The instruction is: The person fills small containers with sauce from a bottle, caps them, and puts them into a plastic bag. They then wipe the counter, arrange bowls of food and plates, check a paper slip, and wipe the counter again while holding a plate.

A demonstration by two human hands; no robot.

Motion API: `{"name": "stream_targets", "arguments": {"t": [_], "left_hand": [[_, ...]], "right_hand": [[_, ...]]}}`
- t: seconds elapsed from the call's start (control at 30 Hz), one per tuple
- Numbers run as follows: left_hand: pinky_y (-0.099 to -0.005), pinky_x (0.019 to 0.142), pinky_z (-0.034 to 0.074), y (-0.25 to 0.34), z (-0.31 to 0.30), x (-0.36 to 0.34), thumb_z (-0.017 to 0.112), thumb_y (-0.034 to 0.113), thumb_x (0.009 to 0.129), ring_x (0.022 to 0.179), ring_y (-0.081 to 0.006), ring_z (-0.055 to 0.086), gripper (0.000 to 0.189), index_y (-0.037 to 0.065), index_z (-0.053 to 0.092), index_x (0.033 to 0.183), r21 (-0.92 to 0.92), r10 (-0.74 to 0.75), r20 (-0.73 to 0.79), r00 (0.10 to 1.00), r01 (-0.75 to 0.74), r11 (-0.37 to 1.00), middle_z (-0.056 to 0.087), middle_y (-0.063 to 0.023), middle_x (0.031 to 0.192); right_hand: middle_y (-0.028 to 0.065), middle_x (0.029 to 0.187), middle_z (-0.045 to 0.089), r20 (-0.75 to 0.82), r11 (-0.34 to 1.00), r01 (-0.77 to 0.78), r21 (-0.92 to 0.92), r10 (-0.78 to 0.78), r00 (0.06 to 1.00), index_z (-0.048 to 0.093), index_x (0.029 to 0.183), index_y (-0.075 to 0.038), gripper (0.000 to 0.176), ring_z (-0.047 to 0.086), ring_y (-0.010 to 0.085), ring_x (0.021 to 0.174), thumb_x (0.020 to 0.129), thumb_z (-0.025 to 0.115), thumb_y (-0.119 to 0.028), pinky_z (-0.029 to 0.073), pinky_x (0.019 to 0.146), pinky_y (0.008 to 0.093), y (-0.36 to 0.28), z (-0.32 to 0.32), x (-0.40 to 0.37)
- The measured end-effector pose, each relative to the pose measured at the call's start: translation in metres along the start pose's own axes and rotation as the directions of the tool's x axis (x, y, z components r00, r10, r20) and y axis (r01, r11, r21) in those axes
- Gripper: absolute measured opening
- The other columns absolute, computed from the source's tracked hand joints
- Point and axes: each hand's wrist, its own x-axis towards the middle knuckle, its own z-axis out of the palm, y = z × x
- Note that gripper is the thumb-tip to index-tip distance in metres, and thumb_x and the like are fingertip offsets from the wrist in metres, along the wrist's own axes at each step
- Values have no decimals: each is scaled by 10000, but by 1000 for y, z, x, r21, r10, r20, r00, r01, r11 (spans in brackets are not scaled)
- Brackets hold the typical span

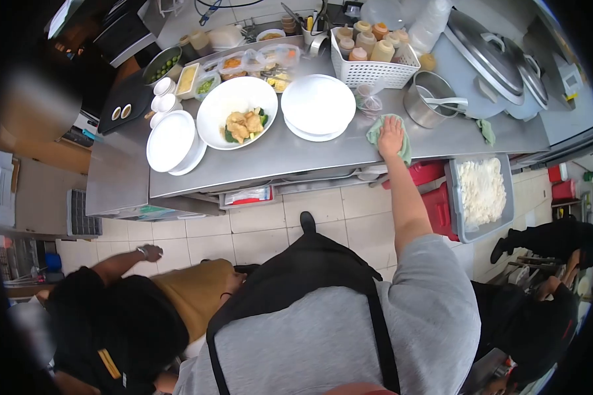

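Note:
My right hand (391, 137) presses down on a green cloth (405, 150) at the front edge of the steel counter (257, 162), its fingers closed over the fabric. My left hand is out of view. Left of the cloth stands a stack of white plates (318, 105). Beside that stack, a white bowl (211, 125) holds battered pieces (244, 125) with broccoli. More stacked white bowls (170, 141) sit further left. To the right of my hand is a steel pot (423, 108) with a white-handled utensil (447, 101) resting in it. A small plastic bag (369, 101) lies behind the cloth.
A white basket (375, 74) of sauce bottles stands at the back. Large lidded pots (487, 56) are at the right. Below the counter edge is a grey tub (511, 197) of white food. A co-worker (118, 316) stands close on my left; others are at the right.

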Motion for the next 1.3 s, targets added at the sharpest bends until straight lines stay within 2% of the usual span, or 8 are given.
{"name": "stream_targets", "arguments": {"t": [0.1,0.2,0.33,0.4,0.7,0.77,1.0,1.3], "left_hand": [[-421,778,459,-64,-300,47,493,267,783,933,-323,569,321,109,572,1051,758,27,585,810,-559,335,585,-167,1039],[-378,915,399,-17,-232,-5,486,422,798,1064,-279,515,420,134,573,1091,695,-184,632,753,-445,565,551,-118,1129],[-377,643,499,13,-64,50,534,414,768,767,-228,631,372,82,657,881,762,354,243,903,-403,507,654,-74,843],[-317,485,482,56,-86,40,580,347,751,565,-180,612,340,19,654,802,276,159,21,987,-158,948,631,-65,649],[-284,505,475,157,-88,55,632,266,760,559,-152,596,268,7,650,827,-52,33,-97,995,-38,998,629,-75,665],[-365,630,496,145,-91,58,577,339,785,694,-257,624,293,59,664,805,399,384,89,919,-386,832,644,-120,757],[-412,781,455,116,-112,98,535,415,779,833,-337,584,380,56,650,735,300,99,30,995,-103,948,626,-166,834],[-382,804,451,95,-132,76,516,412,779,878,-311,579,380,66,664,825,186,52,-2,999,-51,981,633,-140,878]], "right_hand": [[148,1336,348,-2,998,38,47,-38,999,394,1249,-36,425,286,338,1247,862,396,-210,219,1019,469,12,11,37],[162,1301,378,-26,1000,6,17,-5,1000,404,1231,-27,413,301,344,1233,844,409,-171,242,1009,461,15,33,80],[196,1205,445,-184,996,-85,-30,78,980,450,1162,15,381,378,339,1170,807,427,-122,308,971,421,10,53,117],[191,1158,474,-128,986,-78,-150,59,990,484,1109,22,342,421,325,1119,799,437,-113,334,947,402,7,52,129],[184,778,599,437,990,1,-144,63,897,605,790,-25,137,583,330,798,754,518,-125,468,733,402,46,-57,18],[227,841,587,359,989,-79,125,29,933,595,838,2,176,562,399,822,709,503,-75,442,734,458,102,-74,8],[190,1353,305,21,890,-421,-174,431,902,372,1282,-51,423,262,401,1242,882,398,-184,242,986,513,127,-20,-8],[171,1367,295,41,958,196,212,-209,977,353,1292,-40,459,201,365,1287,846,437,-109,146,1028,501,-88,-28,-107]]}}
